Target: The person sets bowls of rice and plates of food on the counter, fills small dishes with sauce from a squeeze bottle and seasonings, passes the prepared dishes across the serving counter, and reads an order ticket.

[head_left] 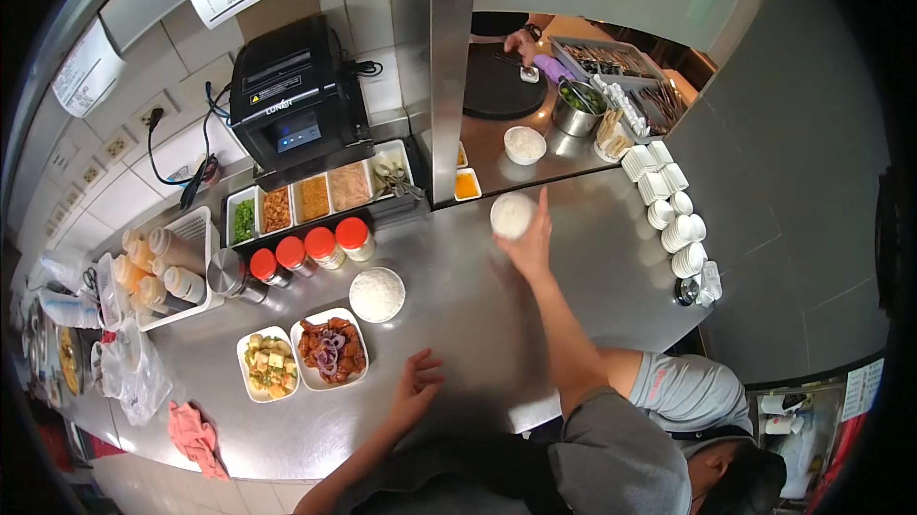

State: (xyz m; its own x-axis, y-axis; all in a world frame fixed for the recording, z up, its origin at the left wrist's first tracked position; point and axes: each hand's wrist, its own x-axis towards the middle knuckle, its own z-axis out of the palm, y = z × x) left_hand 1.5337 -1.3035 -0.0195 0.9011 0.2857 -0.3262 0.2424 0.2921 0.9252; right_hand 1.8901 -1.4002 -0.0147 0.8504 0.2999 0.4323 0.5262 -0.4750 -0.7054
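My right hand (531, 246) is wrapped round a small white bowl of rice (514, 215) near the opening in the wall, its thumb and fingers at the rim. Above the steel counter, my left hand (417, 385) is empty with its fingers apart. To its left sits a square white dish of glazed brown pieces with purple onion rings (330, 351). Beside that dish is another with tofu cubes (268, 365). A second rice bowl (377, 295) rests behind them, and a third (524, 144) stands beyond the opening.
Red-lidded jars (323, 246), a tray of toppings (313, 198) and a black printer (291, 99) line the back. Stacked white dishes (683, 231) stand at right. A co-worker (697, 400) is at lower right; another person's hand (522, 45) shows beyond the opening.
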